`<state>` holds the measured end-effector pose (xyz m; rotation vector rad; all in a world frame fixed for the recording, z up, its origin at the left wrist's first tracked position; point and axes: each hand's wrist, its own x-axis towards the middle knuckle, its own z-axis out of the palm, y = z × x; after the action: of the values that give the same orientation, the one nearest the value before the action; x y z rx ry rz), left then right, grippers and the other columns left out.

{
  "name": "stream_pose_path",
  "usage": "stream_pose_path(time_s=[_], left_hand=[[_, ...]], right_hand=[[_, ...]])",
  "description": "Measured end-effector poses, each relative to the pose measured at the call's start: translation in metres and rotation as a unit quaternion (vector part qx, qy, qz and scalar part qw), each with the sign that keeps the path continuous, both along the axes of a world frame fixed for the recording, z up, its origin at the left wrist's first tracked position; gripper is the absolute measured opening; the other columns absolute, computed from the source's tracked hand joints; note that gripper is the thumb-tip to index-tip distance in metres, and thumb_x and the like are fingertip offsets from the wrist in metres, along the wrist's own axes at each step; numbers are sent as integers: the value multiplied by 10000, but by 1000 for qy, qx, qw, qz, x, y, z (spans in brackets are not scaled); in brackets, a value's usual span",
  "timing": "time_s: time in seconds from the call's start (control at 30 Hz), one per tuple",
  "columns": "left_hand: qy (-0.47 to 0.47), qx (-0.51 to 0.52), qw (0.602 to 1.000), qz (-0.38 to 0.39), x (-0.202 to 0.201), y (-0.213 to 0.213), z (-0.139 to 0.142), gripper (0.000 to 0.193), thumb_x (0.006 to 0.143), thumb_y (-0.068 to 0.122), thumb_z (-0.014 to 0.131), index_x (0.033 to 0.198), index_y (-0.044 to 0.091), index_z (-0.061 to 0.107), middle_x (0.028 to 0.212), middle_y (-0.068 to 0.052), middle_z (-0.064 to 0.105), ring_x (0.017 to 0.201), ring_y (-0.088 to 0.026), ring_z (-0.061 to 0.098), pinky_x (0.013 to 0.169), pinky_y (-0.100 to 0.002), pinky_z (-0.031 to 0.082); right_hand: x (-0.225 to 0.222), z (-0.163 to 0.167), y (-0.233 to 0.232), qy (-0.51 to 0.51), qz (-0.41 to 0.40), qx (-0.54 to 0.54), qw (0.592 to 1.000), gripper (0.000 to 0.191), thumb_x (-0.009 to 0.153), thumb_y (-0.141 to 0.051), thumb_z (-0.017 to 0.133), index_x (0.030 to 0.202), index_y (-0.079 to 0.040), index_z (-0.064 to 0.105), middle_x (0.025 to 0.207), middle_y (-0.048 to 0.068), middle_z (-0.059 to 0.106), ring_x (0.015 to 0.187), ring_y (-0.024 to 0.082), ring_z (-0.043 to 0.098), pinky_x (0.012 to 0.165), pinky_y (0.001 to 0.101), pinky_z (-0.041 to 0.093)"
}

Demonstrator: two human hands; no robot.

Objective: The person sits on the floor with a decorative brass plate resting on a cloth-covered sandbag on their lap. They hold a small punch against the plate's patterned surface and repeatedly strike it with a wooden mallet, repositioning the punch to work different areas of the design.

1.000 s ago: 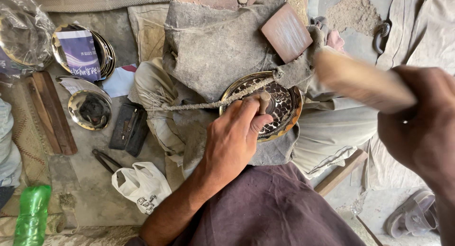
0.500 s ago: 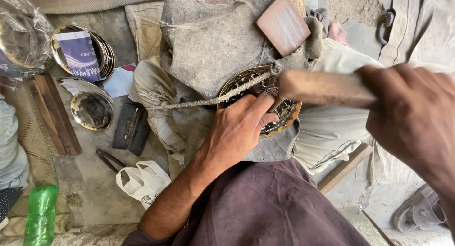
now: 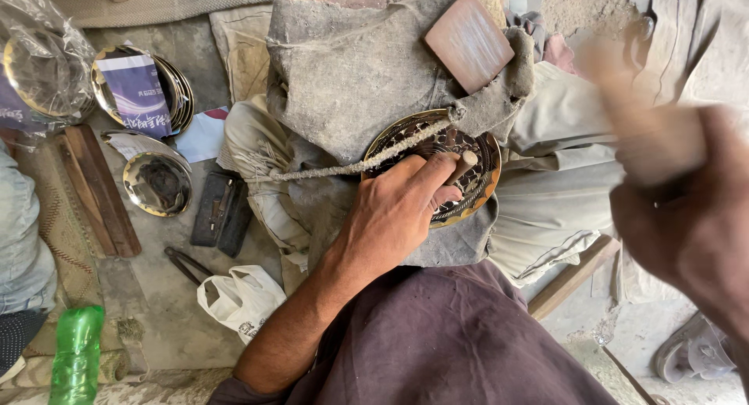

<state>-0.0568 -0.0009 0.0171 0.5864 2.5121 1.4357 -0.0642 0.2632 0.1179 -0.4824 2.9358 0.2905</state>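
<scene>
Rope [image 3: 351,165] and brick [image 3: 470,40] crowd the plate [image 3: 488,167].

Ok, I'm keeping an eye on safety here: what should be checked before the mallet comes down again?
1. Punch gripped in left hand: ok.
2. Punch tip resting on the plate: cannot tell, fingers hide it.
3. Plate bedded on the grey cloth with the cord across it: ok.
4. Mallet held in right hand: ok, though blurred.
5. Left fingers clear of the punch's struck end: not ok, they wrap just below it.
6. Brown block on the cloth apart from the plate: ok.
</scene>
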Motion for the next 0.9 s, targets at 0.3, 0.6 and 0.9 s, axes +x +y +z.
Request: stream_pose_path(time_s=[0.3, 0.6, 0.9], left_hand=[[-2, 15, 1000, 15, 5, -5, -4, 257, 982, 177, 736, 1184, 69, 619, 878, -111, 686, 780, -276, 718, 623, -411, 552], [-9, -2, 1000, -15, 2, -6, -2, 258, 989, 176, 731, 1188, 71, 606, 849, -120, 684, 759, -287, 725, 603, -412, 558], [-40, 19, 999, 9, 4, -14, 1, 291, 994, 211, 707, 1205, 43, 599, 868, -126, 695, 738, -250, 733, 564, -373, 565]], right_hand=[[16, -17, 15, 5, -5, -58, 998, 337, 846, 64, 712, 1182, 57, 688, 944, 199, 728, 806, 276, 716, 755, 362, 616], [12, -28, 22, -94, -168, -232, 953, 266, 856, 83, 685, 1122, 83, 667, 904, 232, 693, 695, 305, 692, 596, 408, 608], [13, -28, 17, 0, -15, -132, 991, 411, 830, 160, 673, 1229, 69, 636, 982, 247, 670, 773, 319, 691, 702, 404, 610]])
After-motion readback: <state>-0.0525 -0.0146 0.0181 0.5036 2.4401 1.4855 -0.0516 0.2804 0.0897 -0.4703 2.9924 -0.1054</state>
